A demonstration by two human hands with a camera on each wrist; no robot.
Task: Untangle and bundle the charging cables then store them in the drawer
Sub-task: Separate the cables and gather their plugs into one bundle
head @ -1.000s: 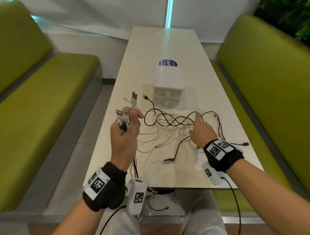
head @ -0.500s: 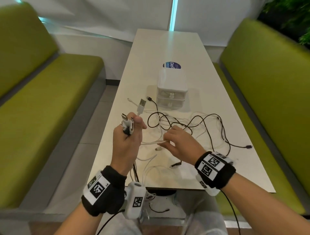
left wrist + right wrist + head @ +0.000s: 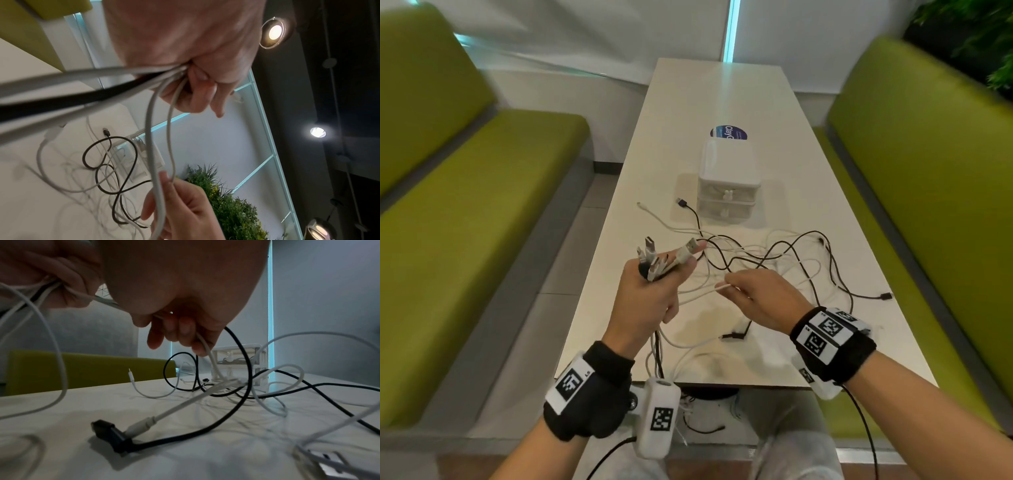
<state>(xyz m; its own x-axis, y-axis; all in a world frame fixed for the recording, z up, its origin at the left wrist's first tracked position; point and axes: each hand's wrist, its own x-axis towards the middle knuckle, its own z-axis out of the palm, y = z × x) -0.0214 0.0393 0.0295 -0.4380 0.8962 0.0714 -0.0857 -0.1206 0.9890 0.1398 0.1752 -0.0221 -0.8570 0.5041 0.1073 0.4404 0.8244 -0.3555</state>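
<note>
Green benches (image 3: 465, 212) flank a white table (image 3: 722, 102); spotlights (image 3: 274, 32) overhead.

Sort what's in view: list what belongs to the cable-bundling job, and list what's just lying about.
Part of the job:
- left hand, its grip round a bunch of cable ends
- right hand pinching a white cable
- tangled cables on the table
- drawer unit, both drawers closed

Just lying about:
- round blue sticker
- green benches
- plant
</note>
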